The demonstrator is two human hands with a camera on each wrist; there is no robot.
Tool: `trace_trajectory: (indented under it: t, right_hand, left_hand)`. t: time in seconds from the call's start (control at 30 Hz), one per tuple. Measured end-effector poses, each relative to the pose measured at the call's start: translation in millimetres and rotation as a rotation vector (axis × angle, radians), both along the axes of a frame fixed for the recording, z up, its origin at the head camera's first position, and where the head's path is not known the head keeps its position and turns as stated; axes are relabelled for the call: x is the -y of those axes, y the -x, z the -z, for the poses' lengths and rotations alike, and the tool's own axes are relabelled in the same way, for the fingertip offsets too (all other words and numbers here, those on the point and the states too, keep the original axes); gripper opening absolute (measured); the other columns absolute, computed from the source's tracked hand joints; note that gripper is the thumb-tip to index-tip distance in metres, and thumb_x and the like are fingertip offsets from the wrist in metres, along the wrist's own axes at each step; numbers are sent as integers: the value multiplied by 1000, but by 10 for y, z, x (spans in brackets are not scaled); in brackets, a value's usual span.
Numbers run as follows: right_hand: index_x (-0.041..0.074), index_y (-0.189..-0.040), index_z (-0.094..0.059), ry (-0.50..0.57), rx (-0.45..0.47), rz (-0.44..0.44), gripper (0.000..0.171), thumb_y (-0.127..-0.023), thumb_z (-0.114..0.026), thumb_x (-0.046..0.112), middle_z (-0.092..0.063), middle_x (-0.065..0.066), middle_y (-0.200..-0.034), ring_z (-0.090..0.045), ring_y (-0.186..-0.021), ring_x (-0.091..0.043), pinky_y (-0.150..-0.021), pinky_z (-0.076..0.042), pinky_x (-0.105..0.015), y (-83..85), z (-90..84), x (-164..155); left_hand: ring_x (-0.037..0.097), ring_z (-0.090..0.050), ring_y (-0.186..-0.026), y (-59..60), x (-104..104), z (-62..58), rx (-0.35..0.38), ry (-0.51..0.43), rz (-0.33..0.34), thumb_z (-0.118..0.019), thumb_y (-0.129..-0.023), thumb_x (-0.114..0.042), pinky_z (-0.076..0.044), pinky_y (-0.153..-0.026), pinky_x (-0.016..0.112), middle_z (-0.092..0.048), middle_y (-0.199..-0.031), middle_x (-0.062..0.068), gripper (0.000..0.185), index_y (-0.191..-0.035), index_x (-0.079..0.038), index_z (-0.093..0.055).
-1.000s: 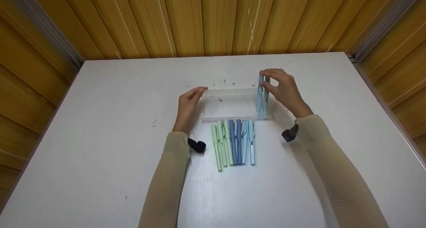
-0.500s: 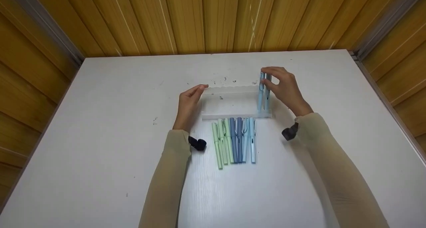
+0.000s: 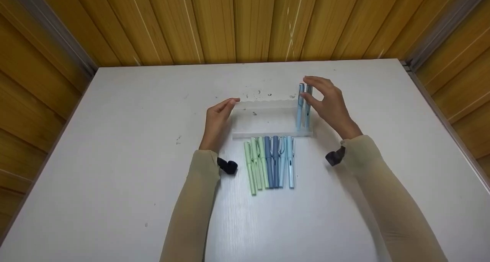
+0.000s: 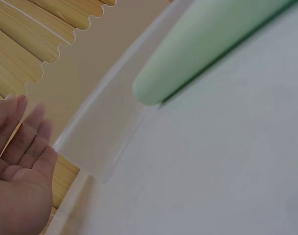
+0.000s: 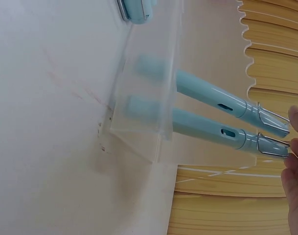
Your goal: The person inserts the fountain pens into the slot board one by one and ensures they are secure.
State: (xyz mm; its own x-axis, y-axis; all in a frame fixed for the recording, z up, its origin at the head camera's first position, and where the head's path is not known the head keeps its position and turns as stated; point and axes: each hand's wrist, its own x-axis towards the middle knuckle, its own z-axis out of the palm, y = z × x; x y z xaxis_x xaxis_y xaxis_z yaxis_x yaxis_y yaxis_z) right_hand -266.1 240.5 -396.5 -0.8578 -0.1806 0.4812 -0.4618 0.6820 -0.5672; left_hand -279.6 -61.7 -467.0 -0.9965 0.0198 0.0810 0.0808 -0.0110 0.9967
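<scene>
My left hand [image 3: 216, 122] pinches the left edge of a clear acrylic pen stand [image 3: 264, 135] with a scalloped upper edge; its fingers show partly through the panel [image 4: 85, 73]. Two light-blue capped pens [image 5: 212, 129] lean upright at the stand's right end, their lower ends behind the front lip. My right hand [image 3: 332, 103] is at their capped tops, thumb and index finger spread apart, fingertips by the metal clips. In front of the stand lies a row of pens: green pens [image 3: 255, 164], dark-blue pens [image 3: 271, 162] and light-blue pens [image 3: 290, 162].
The white table [image 3: 126, 158] reaches back to a yellow wood-panelled wall [image 3: 249, 25]. Small dark marks [image 3: 264, 93] spot the surface behind the stand. A black wrist camera [image 3: 229, 167] sits by the left cuff, another [image 3: 335, 157] by the right.
My right index finger has lifted slightly off the top of the left standing pen, and the hand has shifted a little to the right. The left hand and the row of pens stay put.
</scene>
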Motion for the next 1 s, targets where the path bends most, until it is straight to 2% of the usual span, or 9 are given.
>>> trace_trajectory:
  t: [0.17,0.27,0.33,0.47,0.6,0.77,1.0]
  right_hand:
    - [4,-125,-63,115,22,-43,38,-88,-69,8,-63,-11,-125,-59,-118,-22,-103,-45,-27,-142,-42,-8]
    - [4,-123,-64,177,113,-72,34,-89,-68,10,-65,-11,-119,-62,-112,-21,-95,-47,-15,-238,-69,-6]
    - [6,-122,-65,180,203,-64,33,-90,-68,15,-66,-10,-118,-62,-110,-20,-91,-48,-11,-289,-75,-1]
    - [10,-123,-65,133,387,-35,36,-91,-68,26,-66,-9,-120,-62,-109,-20,-92,-51,-19,-371,-52,14]
    - [12,-123,-66,84,513,-23,40,-89,-69,34,-67,-8,-120,-62,-108,-21,-93,-52,-24,-424,26,29]
    - [10,-123,-66,44,616,-23,41,-89,-70,33,-69,-7,-117,-63,-101,-21,-84,-53,-18,-470,132,34]
    - [7,-121,-67,-2,707,-32,39,-88,-71,28,-69,-11,-112,-61,-91,-22,-82,-56,-28,-508,216,55]
  left_hand:
    - [11,-53,-127,-7,-7,-3,10,0,6,-61,-92,-43,-37,-113,35,-65,-126,-3,36,-116,-18,-71]
    - [12,-52,-128,-5,-7,-9,11,2,8,-61,-93,-43,-36,-113,35,-65,-127,-2,36,-116,-17,-71]
    - [12,-52,-128,-1,-6,-11,9,6,7,-61,-93,-43,-36,-113,35,-65,-127,-2,36,-116,-17,-70]
    - [12,-53,-127,7,-7,-10,7,9,7,-61,-93,-42,-36,-113,35,-65,-127,-1,36,-117,-17,-70]
    - [12,-54,-126,-1,-6,-12,8,24,2,-61,-93,-42,-37,-113,34,-65,-126,-2,35,-117,-17,-70]
    - [11,-54,-125,-9,-6,-22,4,25,0,-61,-93,-40,-38,-112,33,-65,-126,-2,34,-117,-17,-70]
    - [10,-54,-125,-3,-3,-22,-2,25,3,-61,-94,-40,-38,-112,33,-66,-125,-2,34,-117,-17,-70]
